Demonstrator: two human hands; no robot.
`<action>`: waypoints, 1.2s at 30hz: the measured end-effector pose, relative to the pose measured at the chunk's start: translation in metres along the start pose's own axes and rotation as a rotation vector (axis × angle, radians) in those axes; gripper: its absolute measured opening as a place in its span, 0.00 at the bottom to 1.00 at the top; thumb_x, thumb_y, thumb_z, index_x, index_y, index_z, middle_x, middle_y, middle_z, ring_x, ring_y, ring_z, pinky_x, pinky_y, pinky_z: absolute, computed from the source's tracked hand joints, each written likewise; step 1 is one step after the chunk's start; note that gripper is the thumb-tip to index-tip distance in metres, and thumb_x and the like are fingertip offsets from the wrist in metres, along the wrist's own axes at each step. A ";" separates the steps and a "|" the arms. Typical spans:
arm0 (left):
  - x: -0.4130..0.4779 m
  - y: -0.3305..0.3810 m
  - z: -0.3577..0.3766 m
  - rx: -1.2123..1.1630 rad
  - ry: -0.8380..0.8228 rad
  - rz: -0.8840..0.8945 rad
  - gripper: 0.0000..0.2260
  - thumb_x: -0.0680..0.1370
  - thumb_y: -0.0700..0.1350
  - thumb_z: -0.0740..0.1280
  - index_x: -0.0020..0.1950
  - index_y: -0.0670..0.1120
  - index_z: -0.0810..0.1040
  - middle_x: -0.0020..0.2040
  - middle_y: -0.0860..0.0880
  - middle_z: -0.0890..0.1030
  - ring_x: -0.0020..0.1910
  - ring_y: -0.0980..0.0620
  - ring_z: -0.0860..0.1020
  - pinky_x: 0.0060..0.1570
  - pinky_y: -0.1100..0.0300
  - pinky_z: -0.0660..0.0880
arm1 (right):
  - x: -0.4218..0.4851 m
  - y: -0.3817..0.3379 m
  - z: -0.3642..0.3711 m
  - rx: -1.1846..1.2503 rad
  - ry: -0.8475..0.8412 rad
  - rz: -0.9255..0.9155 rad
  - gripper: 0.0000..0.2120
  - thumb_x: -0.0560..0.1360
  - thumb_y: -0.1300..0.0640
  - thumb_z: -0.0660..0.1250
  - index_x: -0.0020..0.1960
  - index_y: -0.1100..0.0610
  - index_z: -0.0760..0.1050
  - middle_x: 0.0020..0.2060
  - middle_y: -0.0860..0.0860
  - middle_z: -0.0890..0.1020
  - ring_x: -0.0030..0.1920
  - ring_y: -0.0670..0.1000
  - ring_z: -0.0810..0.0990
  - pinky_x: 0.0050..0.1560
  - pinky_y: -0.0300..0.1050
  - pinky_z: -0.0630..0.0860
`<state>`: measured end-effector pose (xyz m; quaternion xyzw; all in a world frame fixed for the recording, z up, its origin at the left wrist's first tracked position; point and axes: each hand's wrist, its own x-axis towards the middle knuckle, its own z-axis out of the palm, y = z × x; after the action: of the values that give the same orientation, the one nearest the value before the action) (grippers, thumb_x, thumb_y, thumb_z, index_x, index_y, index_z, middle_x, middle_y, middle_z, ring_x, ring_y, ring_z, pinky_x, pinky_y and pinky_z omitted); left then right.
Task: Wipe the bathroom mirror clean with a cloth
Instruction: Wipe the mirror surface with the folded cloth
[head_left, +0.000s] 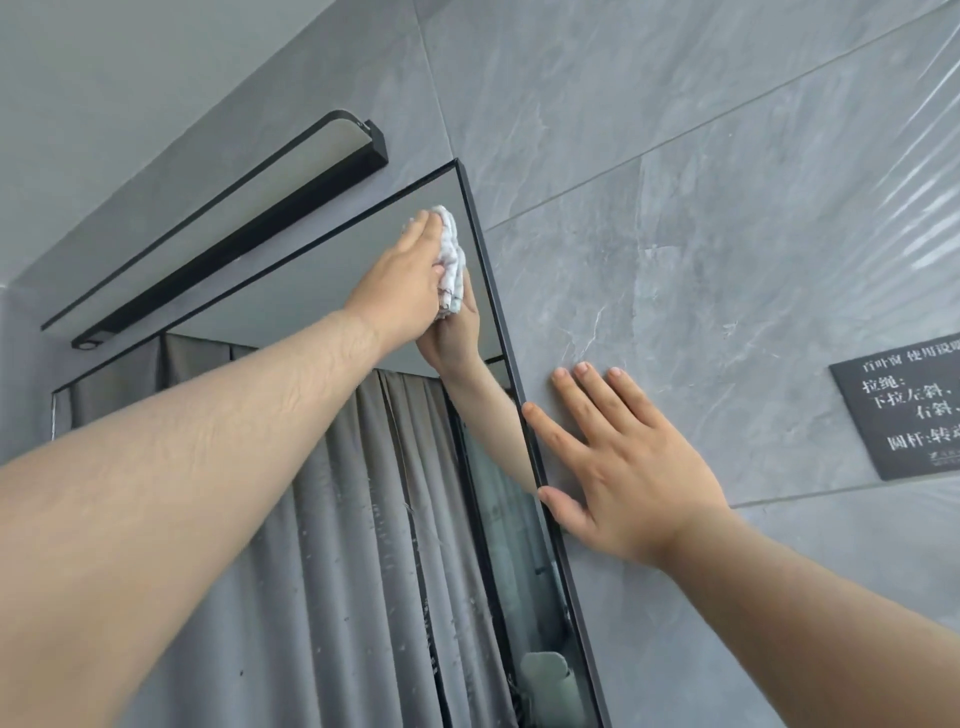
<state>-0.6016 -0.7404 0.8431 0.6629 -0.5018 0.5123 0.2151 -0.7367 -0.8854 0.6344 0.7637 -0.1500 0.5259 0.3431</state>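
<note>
At the top-right corner of the mirror (311, 280), the left hand (402, 278) grips a bunched white cloth (453, 257) & presses it to the glass, just inside the black frame (511, 358) — fingers curled over the wad, thumb tucked into it, back of hand toward the camera. The left arm runs from bottom-left of the view up to that spot. Its reflection shows right behind the cloth: a mirrored hand & forearm meeting the real one at the glass. The right hand (634, 467) lies flat on the grey marbled tile wall (727, 218) just beside the mirror's right edge, fingers straight & spread, holding nothing; thumb tip & index finger touch the frame, the other fingers rest on tile. Above the mirror, a long black light bar (249, 223) is fixed to the wall, approx. parallel to the top edge. The upper part of the glass reflects a plain grey surface; the lower part reflects a grey pleated curtain (343, 519) w/ pale specks (387, 540) scattered over that area — can't tell if they sit on the glass or the fabric. Far right on the wall, well apart from the mirror, hangs a dark sign (904, 410) w/ white Chinese text, cut off by the view's edge.
</note>
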 end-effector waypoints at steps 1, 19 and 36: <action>-0.012 -0.002 0.006 0.004 -0.020 0.012 0.27 0.84 0.43 0.54 0.81 0.47 0.48 0.82 0.48 0.48 0.79 0.46 0.54 0.76 0.53 0.53 | 0.000 0.000 0.000 0.000 -0.002 0.000 0.35 0.76 0.37 0.55 0.77 0.55 0.66 0.74 0.65 0.66 0.75 0.65 0.64 0.75 0.63 0.58; -0.054 -0.044 0.034 -0.023 0.123 0.018 0.22 0.84 0.47 0.54 0.77 0.42 0.63 0.77 0.43 0.64 0.73 0.42 0.67 0.72 0.49 0.64 | 0.000 -0.001 0.004 -0.019 0.028 0.012 0.36 0.75 0.38 0.54 0.76 0.58 0.66 0.74 0.65 0.67 0.75 0.65 0.65 0.75 0.63 0.58; -0.040 -0.032 0.024 0.075 -0.012 0.042 0.26 0.84 0.45 0.53 0.81 0.44 0.49 0.82 0.44 0.50 0.80 0.45 0.53 0.77 0.50 0.54 | 0.001 -0.001 0.003 -0.071 0.025 0.015 0.37 0.76 0.37 0.54 0.78 0.59 0.63 0.75 0.65 0.65 0.76 0.65 0.61 0.77 0.63 0.54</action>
<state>-0.5606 -0.7289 0.8051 0.6629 -0.4973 0.5312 0.1764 -0.7338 -0.8862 0.6342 0.7433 -0.1699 0.5321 0.3681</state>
